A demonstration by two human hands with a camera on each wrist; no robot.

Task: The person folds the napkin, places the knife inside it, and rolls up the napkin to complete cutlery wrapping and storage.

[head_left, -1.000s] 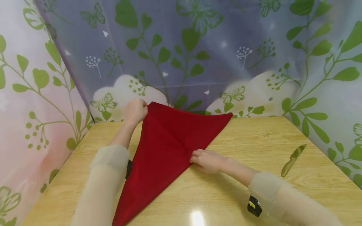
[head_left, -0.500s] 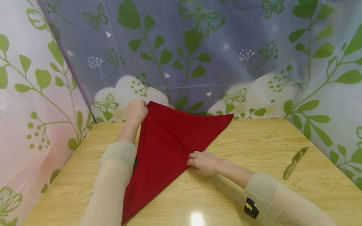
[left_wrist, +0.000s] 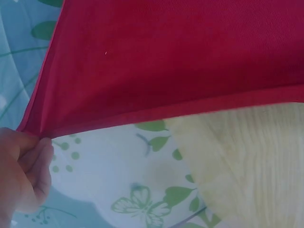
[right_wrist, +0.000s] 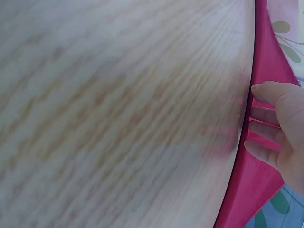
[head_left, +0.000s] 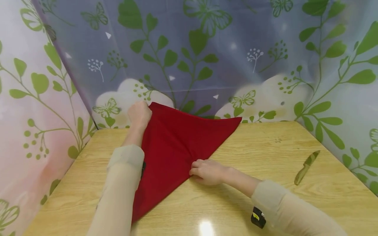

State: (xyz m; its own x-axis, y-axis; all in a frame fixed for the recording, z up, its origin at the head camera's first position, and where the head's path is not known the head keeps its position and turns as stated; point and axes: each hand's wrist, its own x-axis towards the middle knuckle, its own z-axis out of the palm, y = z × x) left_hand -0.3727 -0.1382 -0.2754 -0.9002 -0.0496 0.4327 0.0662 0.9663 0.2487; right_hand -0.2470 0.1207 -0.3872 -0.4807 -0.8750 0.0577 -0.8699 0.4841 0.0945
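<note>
A large red cloth (head_left: 165, 154) slopes across the wooden table, its upper left corner raised and its right corner pointing toward the backdrop. My left hand (head_left: 140, 114) pinches that raised corner; the left wrist view shows thumb and fingers together on the cloth's tip. At the cloth's near edge, my right hand (head_left: 208, 171) presses down with its fingertips. In the right wrist view its fingers (right_wrist: 266, 130) are fairly straight and spread along the edge. A crease runs from near the left hand to the right hand. The cloth's lower left part is hidden behind my left forearm.
A knife (head_left: 307, 167) lies on the right side of the table (head_left: 265, 147). Leaf-patterned fabric (head_left: 195, 65) hangs behind the table and along both sides. A small black device (head_left: 258, 217) sits at my right wrist, under the sleeve.
My right hand has slid left and slightly nearer along the cloth's edge. The left hand has lifted the corner a little, and the left forearm has moved right over the cloth.
</note>
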